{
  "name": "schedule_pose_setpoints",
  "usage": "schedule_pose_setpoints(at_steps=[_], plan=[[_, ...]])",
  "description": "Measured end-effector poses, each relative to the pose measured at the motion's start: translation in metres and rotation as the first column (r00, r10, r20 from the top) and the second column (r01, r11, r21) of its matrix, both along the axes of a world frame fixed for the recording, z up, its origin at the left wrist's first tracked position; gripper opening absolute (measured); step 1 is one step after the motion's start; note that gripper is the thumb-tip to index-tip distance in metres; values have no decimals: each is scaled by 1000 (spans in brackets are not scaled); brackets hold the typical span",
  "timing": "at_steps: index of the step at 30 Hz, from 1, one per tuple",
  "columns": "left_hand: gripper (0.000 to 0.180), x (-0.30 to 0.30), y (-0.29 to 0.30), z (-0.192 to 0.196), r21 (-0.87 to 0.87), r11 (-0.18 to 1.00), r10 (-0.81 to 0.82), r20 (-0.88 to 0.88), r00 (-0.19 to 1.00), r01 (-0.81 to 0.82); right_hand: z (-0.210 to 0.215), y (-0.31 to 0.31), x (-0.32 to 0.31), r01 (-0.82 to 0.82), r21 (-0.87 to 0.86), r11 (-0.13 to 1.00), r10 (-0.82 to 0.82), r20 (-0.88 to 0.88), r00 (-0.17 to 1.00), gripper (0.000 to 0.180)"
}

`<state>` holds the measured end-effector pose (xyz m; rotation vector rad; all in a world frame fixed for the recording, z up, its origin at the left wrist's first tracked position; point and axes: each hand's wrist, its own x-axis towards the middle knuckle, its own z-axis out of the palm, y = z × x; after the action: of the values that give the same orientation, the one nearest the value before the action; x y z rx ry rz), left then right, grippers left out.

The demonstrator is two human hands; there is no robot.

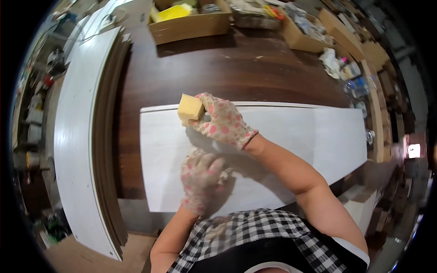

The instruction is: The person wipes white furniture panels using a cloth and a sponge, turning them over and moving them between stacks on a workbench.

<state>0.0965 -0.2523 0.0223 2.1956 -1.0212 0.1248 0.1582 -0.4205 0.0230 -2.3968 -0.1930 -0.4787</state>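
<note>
My right hand, in a pink-spotted work glove, grips a pale yellow sponge block between thumb and fingers. It is over the far edge of a white board lying across the table. Nearer to me, my left hand, in a matching glove, is curled closed over the same board and slightly blurred. Beside its fingers a crumpled whitish cloth sticks out; most of it is hidden in the hand. A thin dark groove runs along the board's far edge.
At the left stands a stack of long white boards. Under the white board is a dark brown tabletop. Cardboard boxes with odds and ends line the far side. Bottles and a white rag are at the right edge.
</note>
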Motion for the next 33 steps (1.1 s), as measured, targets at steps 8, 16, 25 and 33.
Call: schedule_pose_setpoints(at_steps=[8,16,25,33], plan=[[18,-2,-7,0,15,999,39,131,991,-41,31,-187,-101,510,-321,798,-577,-161,801,34],[18,-7,-26,26,119,992,69,-204,977,-45,10,-137,-79,294,-52,954,-296,-46,954,31],[21,-26,-125,42,117,993,10,-139,990,7,16,-299,-153,539,-291,791,-535,98,839,38],[27,-19,-258,6,251,968,-45,155,987,4,18,-353,-173,477,-183,860,-493,-50,869,42]])
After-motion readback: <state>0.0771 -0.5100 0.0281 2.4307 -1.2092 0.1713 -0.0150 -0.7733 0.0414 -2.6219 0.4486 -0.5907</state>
